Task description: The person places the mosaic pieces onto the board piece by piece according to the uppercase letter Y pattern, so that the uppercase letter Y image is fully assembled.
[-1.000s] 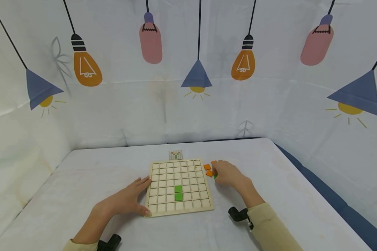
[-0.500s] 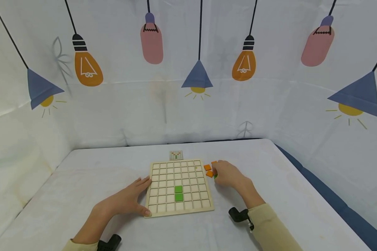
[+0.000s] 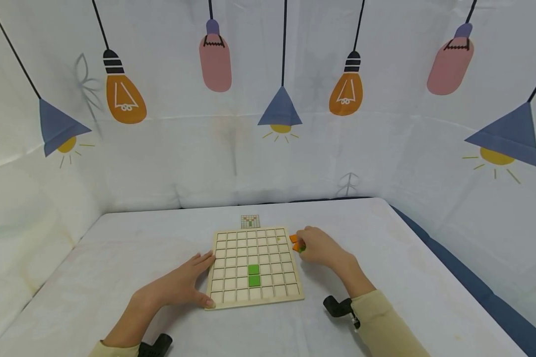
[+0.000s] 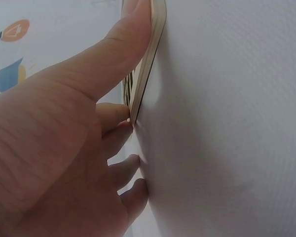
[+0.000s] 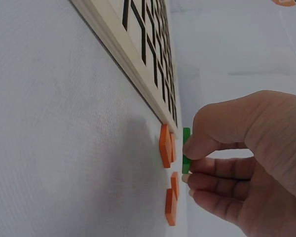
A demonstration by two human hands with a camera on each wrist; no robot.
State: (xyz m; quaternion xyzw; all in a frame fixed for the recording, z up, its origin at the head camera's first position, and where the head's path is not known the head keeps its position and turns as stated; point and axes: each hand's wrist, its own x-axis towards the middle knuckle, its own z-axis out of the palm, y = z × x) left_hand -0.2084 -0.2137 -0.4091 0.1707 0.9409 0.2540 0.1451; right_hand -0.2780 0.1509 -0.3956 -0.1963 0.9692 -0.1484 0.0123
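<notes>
A pale wooden grid board (image 3: pixel 241 259) lies on the table, with two green tiles (image 3: pixel 254 280) set one behind the other in its cells. My left hand (image 3: pixel 178 282) steadies the board's left side: the thumb rests on the near corner and the extended fingers touch the edge. Beyond the board's right edge, my right hand (image 3: pixel 321 247) pinches a green square tile (image 5: pixel 186 165) between thumb and fingers, just above the table. Several orange tiles (image 5: pixel 166 146) lie below and beside that hand, partly hidden by it in the head view.
A small printed card with a coloured grid pattern (image 3: pixel 250 221) lies behind the board. White cloth (image 3: pixel 116 258) covers the table. A white curtain with lamp drawings (image 3: pixel 178 158) hangs at the back. Dark wrist cameras (image 3: pixel 338 306) sit on both forearms.
My right hand has shifted slightly left toward the board with the green tile, now covering more of the orange tiles. The left hand and board have stayed put.
</notes>
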